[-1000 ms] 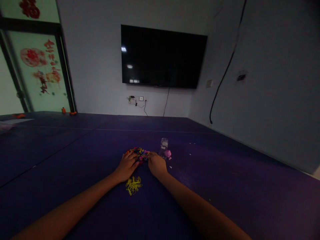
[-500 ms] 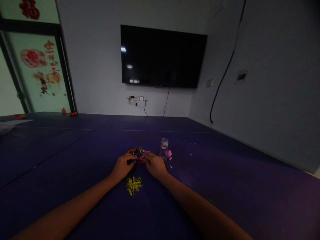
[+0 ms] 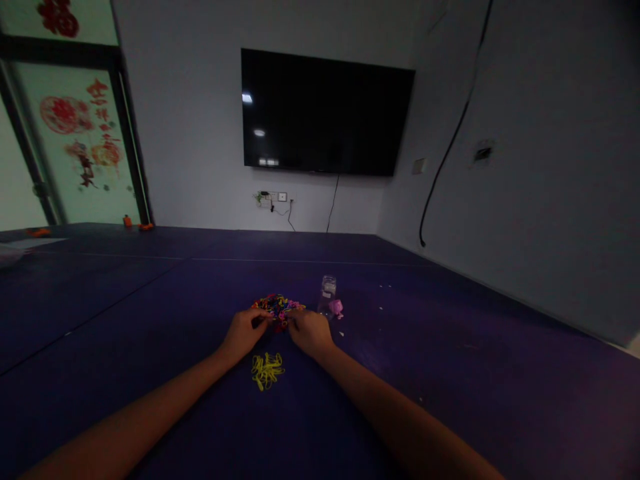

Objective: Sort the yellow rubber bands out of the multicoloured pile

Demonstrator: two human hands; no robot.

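Note:
A pile of multicoloured bands [image 3: 277,305] lies on the purple surface [image 3: 200,427]. My left hand [image 3: 245,333] is at the pile's left front edge, thumb and forefinger closed at the bands. My right hand [image 3: 310,331] reaches the pile's right side, its fingers pinched together. What either pinch holds is too small to make out. Nearer to me, between my forearms, is a smaller heap of yellow bands [image 3: 267,371]. Just beyond my right hand stands or lies a clear bottle [image 3: 328,293], with a small pink object [image 3: 336,307] beside it.
Small white scraps [image 3: 341,334] are scattered to the right. A black television [image 3: 325,113] hangs on the far wall, with sockets and cables below. Orange objects [image 3: 145,227] sit by the glass door at the back left.
The fingers of my right hand have drawn in slightly, showing more of the pile's right side. My left hand has stayed nearly in place.

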